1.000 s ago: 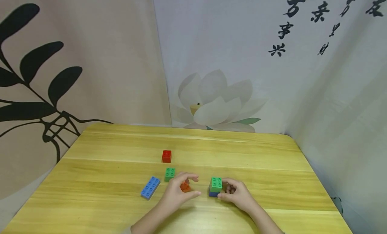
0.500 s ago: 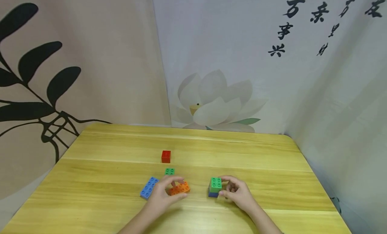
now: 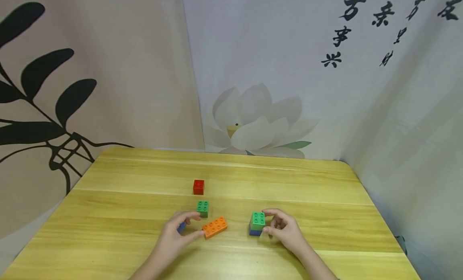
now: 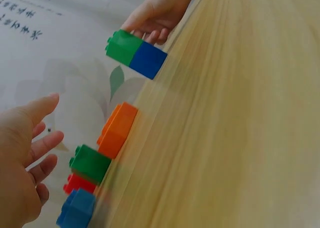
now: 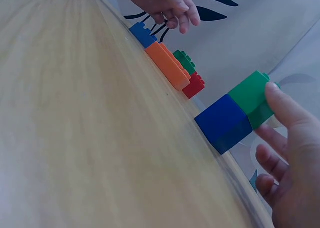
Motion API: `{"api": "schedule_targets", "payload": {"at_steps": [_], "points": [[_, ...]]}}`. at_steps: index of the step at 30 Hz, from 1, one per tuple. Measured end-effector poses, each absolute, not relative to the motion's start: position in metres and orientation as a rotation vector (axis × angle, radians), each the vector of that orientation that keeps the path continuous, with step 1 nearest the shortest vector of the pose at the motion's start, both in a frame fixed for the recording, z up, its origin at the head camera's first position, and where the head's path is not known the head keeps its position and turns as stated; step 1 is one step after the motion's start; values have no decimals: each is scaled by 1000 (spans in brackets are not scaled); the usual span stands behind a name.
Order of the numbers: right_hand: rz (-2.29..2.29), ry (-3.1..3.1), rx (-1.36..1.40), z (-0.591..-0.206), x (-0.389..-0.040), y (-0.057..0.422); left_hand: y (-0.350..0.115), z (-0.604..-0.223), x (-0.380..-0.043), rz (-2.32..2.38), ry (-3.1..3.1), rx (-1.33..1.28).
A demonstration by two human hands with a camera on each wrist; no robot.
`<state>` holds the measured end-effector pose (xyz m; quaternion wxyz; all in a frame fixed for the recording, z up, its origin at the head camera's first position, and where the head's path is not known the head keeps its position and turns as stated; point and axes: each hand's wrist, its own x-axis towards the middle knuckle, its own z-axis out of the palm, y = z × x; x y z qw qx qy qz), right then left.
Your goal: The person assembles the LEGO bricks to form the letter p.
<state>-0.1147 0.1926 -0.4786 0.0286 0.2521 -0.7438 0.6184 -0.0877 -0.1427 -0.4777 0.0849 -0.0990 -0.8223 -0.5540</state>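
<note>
My right hand (image 3: 286, 230) pinches a green toy building block (image 3: 258, 219) between thumb and index finger, at its right side. The block sits on a dark blue block (image 5: 224, 124), and the stack stands upright on the table. To the left, my left hand (image 3: 171, 233) hovers with fingers spread and nothing between them. Beneath it lies a long light blue block (image 4: 77, 208), mostly hidden by the hand in the head view. A long orange block (image 3: 215, 227) lies just right of the left fingertips. Another green block (image 3: 202, 208) is close behind them.
Farther back on the wooden table (image 3: 289, 179) stands a small red block (image 3: 198, 187). Behind the table's far edge hangs a pale cloth (image 3: 267, 71) printed with a lotus and black characters.
My left hand has moved left, away from the stack and past the orange block, which now shows fully. The light blue block has become mostly covered. My right hand stays at the stack.
</note>
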Motion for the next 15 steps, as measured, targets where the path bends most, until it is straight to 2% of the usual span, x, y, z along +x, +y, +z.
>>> {"api": "schedule_targets", "payload": {"at_steps": [6, 15], "points": [[1915, -2316, 742, -478, -114, 192, -158, -477, -83, -1586, -2471, -197], [1910, -2280, 742, -500, -123, 199, -180, -481, -80, -1494, -2520, -47]]}}
